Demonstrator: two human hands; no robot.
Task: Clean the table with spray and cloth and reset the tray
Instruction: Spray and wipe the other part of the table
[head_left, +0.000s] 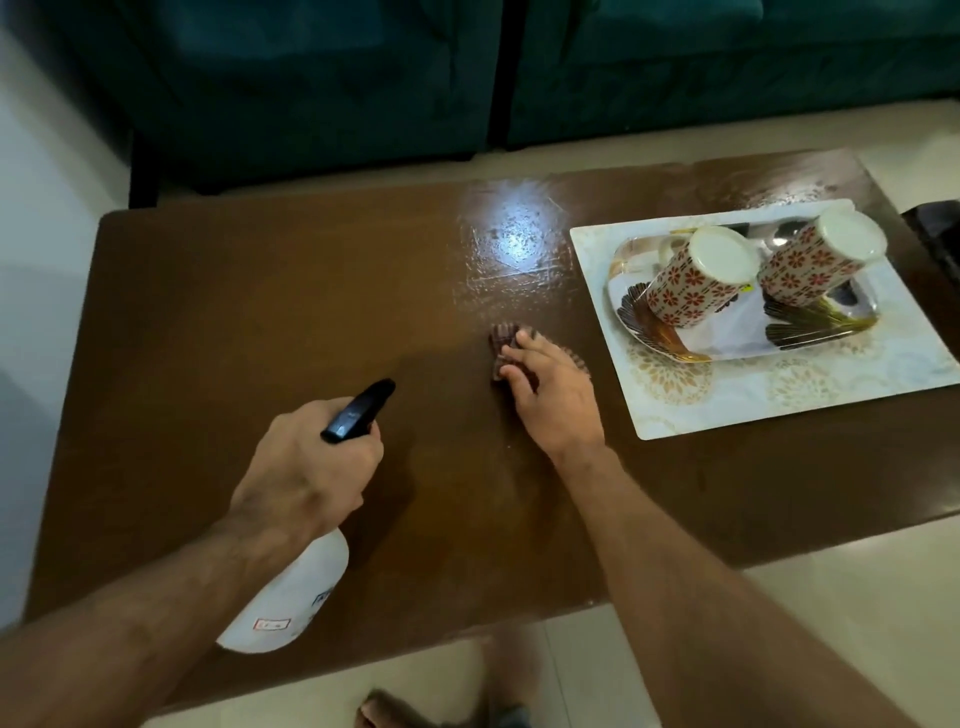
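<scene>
- Now the left hand (311, 467) gripped the spray bottle (291, 597) near the table's (208, 312) front edge;
- the right hand (550, 395) pressed the cloth (503, 340) mid-table;
- a wide wipe could bump the tray (727, 405), tipping its cups (701, 280).

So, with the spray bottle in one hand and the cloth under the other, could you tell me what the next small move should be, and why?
Probably sweep the cloth under the right hand up toward the wet, glossy patch on the table; spray already lies there unwiped, so the left hand can keep the spray bottle idle.
</scene>
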